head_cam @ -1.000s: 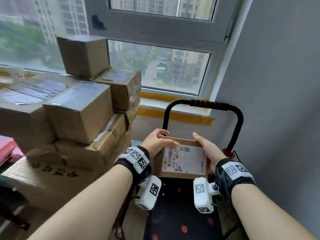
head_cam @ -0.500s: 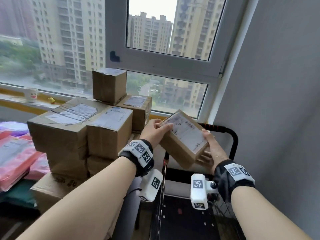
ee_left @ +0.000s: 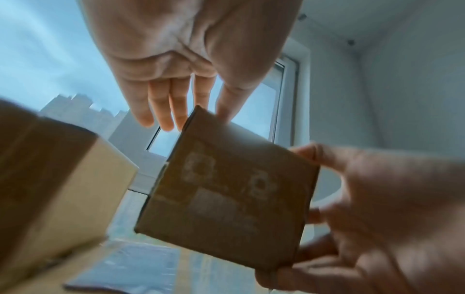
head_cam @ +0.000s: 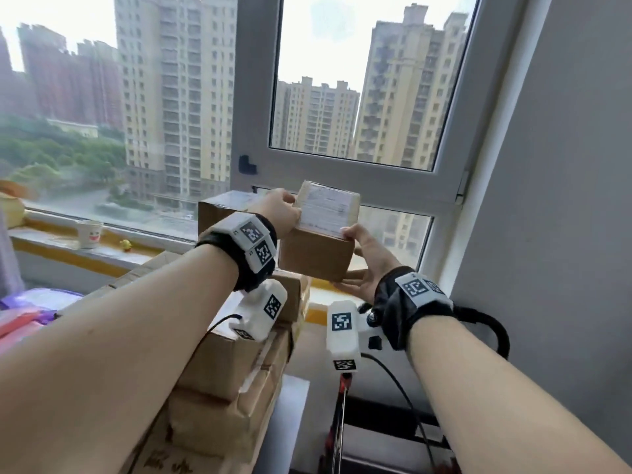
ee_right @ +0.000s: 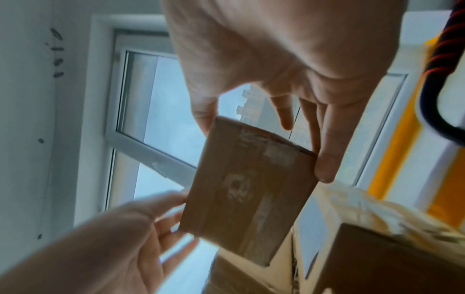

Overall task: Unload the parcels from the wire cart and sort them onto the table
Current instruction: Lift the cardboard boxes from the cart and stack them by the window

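A small brown cardboard parcel (head_cam: 314, 258) with a white label on top is held in the air in front of the window, level with the top of the parcel stack (head_cam: 232, 364). My left hand (head_cam: 282, 208) grips its upper left edge, thumb on the label side. My right hand (head_cam: 362, 265) holds its lower right corner, thumb on the top edge and fingers underneath. The left wrist view shows the parcel's (ee_left: 226, 199) printed underside, and the right wrist view its (ee_right: 246, 199) taped side. The cart handle (head_cam: 496, 333) is low on the right.
Just left of the held parcel is the topmost box (head_cam: 219, 210) of the stack. A paper cup (head_cam: 89, 234) and a small yellow toy (head_cam: 126, 244) stand on the windowsill. Pink and purple bags (head_cam: 27, 309) lie at the far left. A grey wall (head_cam: 564, 234) closes the right.
Both hands have lifted the parcel off the cart and carried it up and left, to the height of the stack's top. The view has tilted up towards the window.
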Available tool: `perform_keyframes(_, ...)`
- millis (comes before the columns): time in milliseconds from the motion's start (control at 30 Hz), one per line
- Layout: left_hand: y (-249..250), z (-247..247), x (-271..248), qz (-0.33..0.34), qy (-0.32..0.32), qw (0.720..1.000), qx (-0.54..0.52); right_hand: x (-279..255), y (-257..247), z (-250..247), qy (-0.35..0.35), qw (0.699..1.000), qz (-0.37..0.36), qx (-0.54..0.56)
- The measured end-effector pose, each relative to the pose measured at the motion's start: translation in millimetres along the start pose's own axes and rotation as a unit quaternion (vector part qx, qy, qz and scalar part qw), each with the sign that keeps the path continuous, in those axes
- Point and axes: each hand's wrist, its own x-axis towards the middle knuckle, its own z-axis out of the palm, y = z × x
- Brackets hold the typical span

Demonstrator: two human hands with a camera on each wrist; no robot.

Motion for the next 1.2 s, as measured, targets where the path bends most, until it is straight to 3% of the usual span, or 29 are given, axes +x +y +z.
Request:
perform_keyframes(133,-9,-10,18,0.041,0.031,0.990,0.129,33,-13,36,0.010,0.999,0.007,-0.036)
perform_keyframes(300,-19,1,26,0.056,0.012,0.977,0.207,65,-12,60,0.034,0.996,0.002,-0.083)
perform_keyframes(500,-25,10,31,0.037,-0.048,0.972,0.227,73,-6,69,0.022,0.994,-0.004,-0.109)
perform_keyframes(700,-21,8,22,0.039,-0.069,0.968,0.238,74,1,66,0.057,0.982,-0.041,-0.174)
perform_keyframes(933,-3,9,11,0.044,-0.079,0.965,0.248,54,-4,40,0.075,0.973,-0.071,-0.205)
perform_keyframes(1067,23,14,-4,0.061,-0.081,0.969,0.225,27,-7,12,0.071,0.952,-0.121,-0.273)
perform_keyframes(1200,46,39,-26,0.099,-0.092,0.968,0.210,7,9,-27,0.125,0.916,-0.134,-0.356)
